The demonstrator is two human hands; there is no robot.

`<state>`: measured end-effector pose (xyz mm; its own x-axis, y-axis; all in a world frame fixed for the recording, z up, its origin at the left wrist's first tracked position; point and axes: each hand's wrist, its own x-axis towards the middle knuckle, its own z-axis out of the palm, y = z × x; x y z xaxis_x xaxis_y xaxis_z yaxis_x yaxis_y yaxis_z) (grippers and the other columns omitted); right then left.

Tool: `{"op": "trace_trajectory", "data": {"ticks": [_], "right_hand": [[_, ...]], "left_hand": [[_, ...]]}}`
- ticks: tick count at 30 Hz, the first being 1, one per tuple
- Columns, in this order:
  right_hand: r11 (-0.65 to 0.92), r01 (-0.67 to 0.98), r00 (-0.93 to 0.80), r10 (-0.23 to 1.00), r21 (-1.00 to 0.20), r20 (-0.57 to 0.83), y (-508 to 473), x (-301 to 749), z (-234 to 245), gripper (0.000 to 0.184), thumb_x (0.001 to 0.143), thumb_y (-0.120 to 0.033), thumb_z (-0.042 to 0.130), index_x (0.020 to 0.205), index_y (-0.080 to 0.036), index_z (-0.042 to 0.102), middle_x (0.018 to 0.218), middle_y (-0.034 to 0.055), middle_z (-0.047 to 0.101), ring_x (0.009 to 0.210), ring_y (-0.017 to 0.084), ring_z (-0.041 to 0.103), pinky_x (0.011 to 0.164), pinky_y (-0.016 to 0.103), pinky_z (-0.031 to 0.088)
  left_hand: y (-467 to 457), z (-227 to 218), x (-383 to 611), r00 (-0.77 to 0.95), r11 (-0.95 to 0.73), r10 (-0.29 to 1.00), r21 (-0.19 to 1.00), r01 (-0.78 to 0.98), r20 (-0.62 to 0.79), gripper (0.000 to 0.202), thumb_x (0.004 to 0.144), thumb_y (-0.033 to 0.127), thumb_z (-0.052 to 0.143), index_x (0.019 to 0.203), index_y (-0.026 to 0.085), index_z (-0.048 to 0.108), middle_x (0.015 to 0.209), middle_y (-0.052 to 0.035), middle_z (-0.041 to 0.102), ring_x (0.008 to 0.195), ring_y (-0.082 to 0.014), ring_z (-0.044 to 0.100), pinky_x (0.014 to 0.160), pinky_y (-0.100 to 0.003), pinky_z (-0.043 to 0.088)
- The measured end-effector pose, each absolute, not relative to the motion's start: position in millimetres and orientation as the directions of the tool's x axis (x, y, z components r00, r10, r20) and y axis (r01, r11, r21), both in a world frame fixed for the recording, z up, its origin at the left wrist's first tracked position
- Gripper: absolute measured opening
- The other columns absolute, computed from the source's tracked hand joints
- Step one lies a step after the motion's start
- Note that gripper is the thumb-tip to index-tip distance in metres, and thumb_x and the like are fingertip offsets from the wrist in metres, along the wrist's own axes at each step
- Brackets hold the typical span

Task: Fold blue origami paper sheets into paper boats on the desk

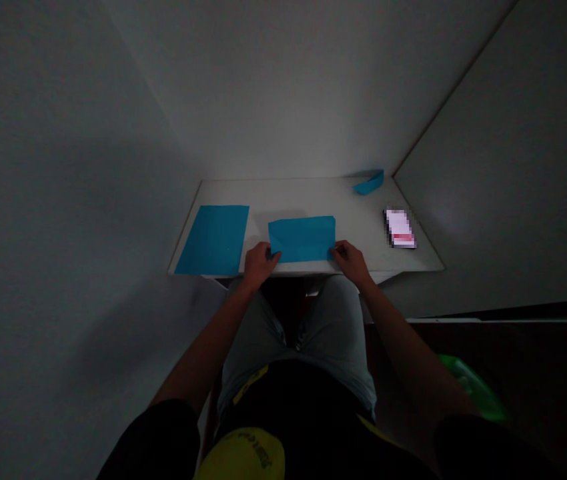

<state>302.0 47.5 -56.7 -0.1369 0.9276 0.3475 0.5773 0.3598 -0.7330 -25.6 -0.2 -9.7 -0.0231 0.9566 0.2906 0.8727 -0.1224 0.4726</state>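
A folded blue sheet of paper [302, 239] lies on the small white table [308, 197] right in front of me. My left hand [259, 263] pinches its near left corner with fingers closed on the edge. My right hand [349, 259] pinches its near right corner the same way. A flat, unfolded blue sheet [213, 239] lies on the table to the left, apart from my hands.
A small folded blue paper shape [369, 181] sits at the table's far right corner. A phone [400, 229] with a lit screen lies on the right side. White walls close in on the left, behind and right. A green object [468, 383] sits on the dark floor.
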Motion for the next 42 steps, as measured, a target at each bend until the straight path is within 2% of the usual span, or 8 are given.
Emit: {"op": "trace_trajectory", "data": {"ticks": [5, 8, 11, 19, 25, 33, 37, 42], "right_hand": [[0.460, 0.672, -0.119, 0.841, -0.580, 0.528, 50, 290, -52, 0.056, 0.093, -0.039, 0.067, 0.144, -0.018, 0.061, 0.139, 0.0203, 0.067, 0.118, 0.036, 0.067, 0.102, 0.054, 0.056], [0.568, 0.699, -0.317, 0.791, -0.435, 0.524, 48, 283, -45, 0.056, 0.100, -0.033, 0.059, 0.155, -0.022, 0.056, 0.159, 0.0155, 0.058, 0.144, 0.035, 0.056, 0.116, 0.055, 0.049], [0.629, 0.700, -0.466, 0.761, -0.338, 0.452, 47, 278, -42, 0.052, 0.107, -0.042, 0.054, 0.157, -0.025, 0.056, 0.167, 0.0118, 0.052, 0.154, 0.033, 0.048, 0.122, 0.056, 0.044], [0.673, 0.686, -0.584, 0.736, -0.277, 0.342, 23, 297, -46, 0.070, 0.103, -0.066, 0.060, 0.161, -0.029, 0.054, 0.170, 0.0114, 0.049, 0.152, 0.036, 0.050, 0.123, 0.058, 0.037], [0.745, 0.570, -0.717, 0.657, -0.345, 0.234, 12, 324, -43, 0.063, 0.099, -0.046, 0.069, 0.160, -0.036, 0.056, 0.165, 0.0080, 0.055, 0.144, 0.036, 0.056, 0.116, 0.058, 0.040], [0.720, 0.473, -0.716, 0.650, -0.507, 0.254, 37, 324, -28, 0.043, 0.100, -0.033, 0.060, 0.141, -0.030, 0.072, 0.135, 0.0076, 0.077, 0.120, 0.029, 0.070, 0.106, 0.048, 0.051], [0.646, 0.514, -0.639, 0.727, -0.564, 0.250, 44, 315, -20, 0.032, 0.102, -0.038, 0.059, 0.124, -0.027, 0.079, 0.111, 0.0077, 0.080, 0.102, 0.027, 0.073, 0.096, 0.044, 0.055], [0.681, 0.467, -0.699, 0.675, -0.564, 0.237, 48, 314, -18, 0.032, 0.094, -0.026, 0.065, 0.122, -0.031, 0.080, 0.127, 0.0046, 0.078, 0.117, 0.028, 0.071, 0.105, 0.047, 0.052]], "left_hand": [[1, -13, -8, -0.028, -0.179, 0.903, 0.437, 0.882, 0.428, 0.058, 0.093, 0.022, 0.072, 0.148, 0.018, 0.053, 0.148, -0.0192, 0.058, 0.135, -0.0324, 0.060, 0.112, -0.049, 0.052], [1, -13, 4, 0.199, -0.330, 0.899, 0.302, 0.894, 0.391, 0.053, 0.102, 0.020, 0.055, 0.155, 0.020, 0.054, 0.161, -0.0160, 0.053, 0.154, -0.0320, 0.046, 0.126, -0.052, 0.041], [3, -14, 10, 0.310, -0.387, 0.901, 0.237, 0.891, 0.304, 0.055, 0.107, 0.038, 0.055, 0.159, 0.020, 0.053, 0.172, -0.0136, 0.044, 0.164, -0.0333, 0.032, 0.132, -0.054, 0.032], [-14, -17, -23, 0.486, -0.503, 0.863, 0.171, 0.847, 0.136, 0.084, 0.099, 0.064, 0.066, 0.168, 0.024, 0.042, 0.177, -0.0118, 0.037, 0.166, -0.0325, 0.031, 0.137, -0.056, 0.020], [-22, -20, -58, 0.604, -0.611, 0.787, 0.289, 0.737, 0.122, 0.054, 0.105, 0.034, 0.060, 0.159, 0.027, 0.055, 0.170, -0.0082, 0.049, 0.160, -0.0240, 0.042, 0.135, -0.053, 0.026], [-9, -7, -56, 0.534, -0.567, 0.814, 0.512, 0.646, 0.228, 0.031, 0.106, 0.038, 0.060, 0.130, 0.025, 0.075, 0.139, -0.0085, 0.076, 0.137, -0.0257, 0.067, 0.122, -0.049, 0.049], [-5, 7, -50, 0.526, -0.542, 0.826, 0.546, 0.639, 0.205, 0.025, 0.103, 0.032, 0.062, 0.120, 0.025, 0.079, 0.130, -0.0070, 0.080, 0.132, -0.0244, 0.070, 0.120, -0.046, 0.051], [2, 17, -58, 0.610, -0.566, 0.787, 0.504, 0.652, 0.094, 0.040, 0.088, 0.009, 0.065, 0.118, 0.030, 0.081, 0.133, -0.0035, 0.079, 0.137, -0.0208, 0.068, 0.123, -0.047, 0.049]]}}
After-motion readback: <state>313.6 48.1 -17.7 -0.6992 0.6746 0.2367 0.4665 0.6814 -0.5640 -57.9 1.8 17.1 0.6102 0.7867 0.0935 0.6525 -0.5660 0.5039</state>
